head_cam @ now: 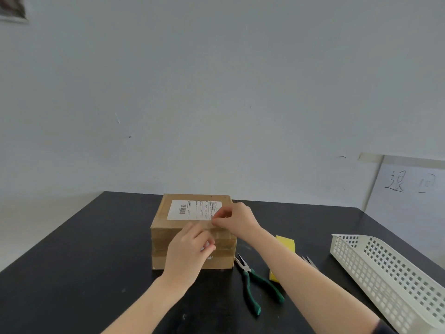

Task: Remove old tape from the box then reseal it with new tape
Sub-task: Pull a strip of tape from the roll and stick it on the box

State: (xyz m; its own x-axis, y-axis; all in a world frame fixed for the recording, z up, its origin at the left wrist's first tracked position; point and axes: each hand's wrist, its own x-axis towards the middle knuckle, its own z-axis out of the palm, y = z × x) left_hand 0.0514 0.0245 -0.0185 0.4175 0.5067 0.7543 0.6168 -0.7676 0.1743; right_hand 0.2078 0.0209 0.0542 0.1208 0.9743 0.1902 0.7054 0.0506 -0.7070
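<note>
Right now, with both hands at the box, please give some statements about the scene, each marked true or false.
1. The box stands on the black table. True.
2. The pliers lie inside the white basket. False: the pliers lie on the table, between box and basket.
3. A white label is on the box's top. True.
4. The left hand holds the pliers. False: the left hand is at the box's front face.
5. The right hand pinches tape at the box's top front edge. True.
</note>
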